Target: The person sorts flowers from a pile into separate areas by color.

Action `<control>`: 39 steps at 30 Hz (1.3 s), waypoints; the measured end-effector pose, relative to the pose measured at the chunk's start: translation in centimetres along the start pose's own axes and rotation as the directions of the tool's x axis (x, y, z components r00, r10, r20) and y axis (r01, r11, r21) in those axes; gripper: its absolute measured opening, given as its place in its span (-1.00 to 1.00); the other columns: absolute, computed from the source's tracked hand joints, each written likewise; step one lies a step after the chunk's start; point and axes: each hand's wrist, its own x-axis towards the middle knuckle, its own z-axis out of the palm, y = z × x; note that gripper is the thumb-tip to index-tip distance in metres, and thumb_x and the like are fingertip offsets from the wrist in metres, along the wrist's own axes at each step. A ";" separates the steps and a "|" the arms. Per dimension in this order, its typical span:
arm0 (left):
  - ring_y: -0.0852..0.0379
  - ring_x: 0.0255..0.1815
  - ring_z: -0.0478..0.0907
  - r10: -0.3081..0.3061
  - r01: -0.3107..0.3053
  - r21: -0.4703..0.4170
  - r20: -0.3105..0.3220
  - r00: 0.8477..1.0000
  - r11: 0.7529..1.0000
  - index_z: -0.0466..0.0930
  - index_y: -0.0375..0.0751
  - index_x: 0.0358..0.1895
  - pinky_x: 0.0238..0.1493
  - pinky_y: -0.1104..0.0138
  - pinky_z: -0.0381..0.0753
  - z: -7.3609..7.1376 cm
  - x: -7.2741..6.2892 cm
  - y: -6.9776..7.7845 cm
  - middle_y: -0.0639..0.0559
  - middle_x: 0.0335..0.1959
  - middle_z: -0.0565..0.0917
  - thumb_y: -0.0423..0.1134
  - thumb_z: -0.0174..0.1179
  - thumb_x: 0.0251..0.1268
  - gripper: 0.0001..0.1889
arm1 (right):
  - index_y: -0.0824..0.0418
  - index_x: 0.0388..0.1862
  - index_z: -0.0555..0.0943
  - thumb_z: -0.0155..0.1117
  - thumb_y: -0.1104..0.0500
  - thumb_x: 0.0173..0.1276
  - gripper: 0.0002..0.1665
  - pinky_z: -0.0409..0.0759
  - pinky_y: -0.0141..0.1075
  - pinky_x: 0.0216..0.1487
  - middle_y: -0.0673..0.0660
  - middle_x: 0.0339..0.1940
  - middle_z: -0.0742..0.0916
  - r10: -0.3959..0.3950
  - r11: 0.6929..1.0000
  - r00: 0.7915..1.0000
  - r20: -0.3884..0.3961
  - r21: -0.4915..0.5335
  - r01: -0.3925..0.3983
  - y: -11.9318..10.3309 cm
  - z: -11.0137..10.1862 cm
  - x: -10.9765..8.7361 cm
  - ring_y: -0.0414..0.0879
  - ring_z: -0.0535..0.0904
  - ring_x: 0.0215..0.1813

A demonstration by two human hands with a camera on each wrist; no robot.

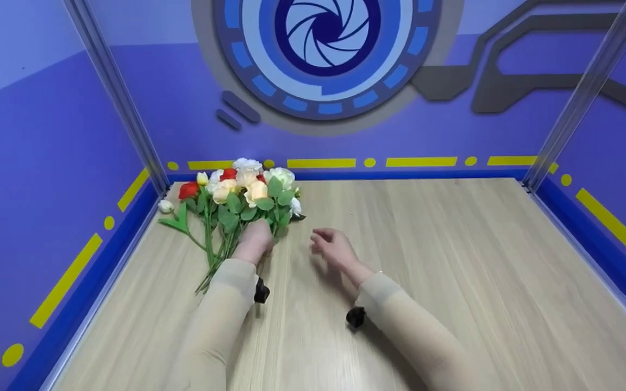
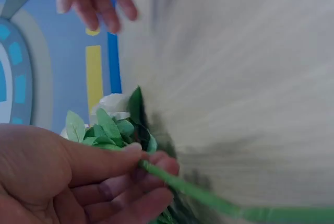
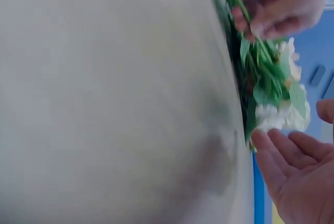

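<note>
A bunch of flowers [image 1: 246,187] in white, peach and red with green leaves lies at the back left of the table. My left hand [image 1: 254,241] is over its stems; in the left wrist view its thumb and fingers pinch one green stem [image 2: 203,195]. Just right of the bunch, my right hand [image 1: 337,248] hovers above the table, fingers relaxed and holding nothing. The right wrist view shows that hand's palm beside a white flower [image 3: 271,117], with a gap between fingertips and table. Most left fingers are hidden from the head view.
The wooden table [image 1: 454,260] extends right and toward me. A purple-blue wall [image 1: 389,136] with yellow markings closes off the back, and side panels [image 1: 74,190] stand at both sides. A white tulip bud [image 1: 166,206] sticks out at the bunch's left.
</note>
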 end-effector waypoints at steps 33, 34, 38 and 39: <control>0.00 -0.29 0.79 0.142 -0.158 -0.724 -0.083 0.986 0.671 0.66 -0.44 0.12 -0.28 0.29 0.80 3.7 -0.6 6.3 -0.29 -0.14 0.79 -0.30 0.25 0.47 -0.70 | 0.43 -0.17 0.77 0.40 0.34 0.36 -0.85 0.61 -0.43 -0.48 0.10 -0.45 0.81 0.018 0.996 0.997 -0.080 0.086 -0.011 0.0 -1.9 -3.0 -0.23 0.67 -0.51; -0.01 -0.28 0.79 0.152 -0.162 -0.716 -0.079 0.985 0.679 0.66 -0.44 0.12 -0.28 0.29 0.80 3.7 -0.8 6.2 -0.29 -0.16 0.79 -0.29 0.24 0.48 -0.70 | 0.45 -0.15 0.76 0.40 0.35 0.36 -0.84 0.65 -0.41 -0.43 0.09 -0.43 0.81 0.029 0.994 0.996 -0.081 0.106 -0.020 0.1 -2.4 -2.9 -0.23 0.69 -0.49; 0.05 -0.33 0.76 0.146 -0.142 -0.644 -0.048 0.988 0.752 0.69 -0.37 0.02 -0.36 0.34 0.74 3.6 -1.6 5.2 -0.18 -0.29 0.78 -0.26 0.21 0.51 -0.76 | 0.53 -0.04 0.70 0.36 0.38 0.40 -0.77 0.72 -0.36 -0.34 0.09 -0.38 0.79 0.097 0.977 0.992 -0.079 0.198 -0.080 0.9 -4.9 -2.7 -0.23 0.69 -0.47; 0.07 -0.34 0.74 0.143 -0.138 -0.618 -0.042 0.989 0.774 0.69 -0.35 0.00 -0.38 0.35 0.72 3.4 -1.8 4.9 -0.15 -0.32 0.77 -0.26 0.20 0.52 -0.78 | 0.55 -0.01 0.68 0.34 0.39 0.41 -0.75 0.72 -0.36 -0.33 0.08 -0.38 0.78 0.117 0.970 0.990 -0.080 0.225 -0.096 1.1 -5.7 -2.6 -0.23 0.69 -0.47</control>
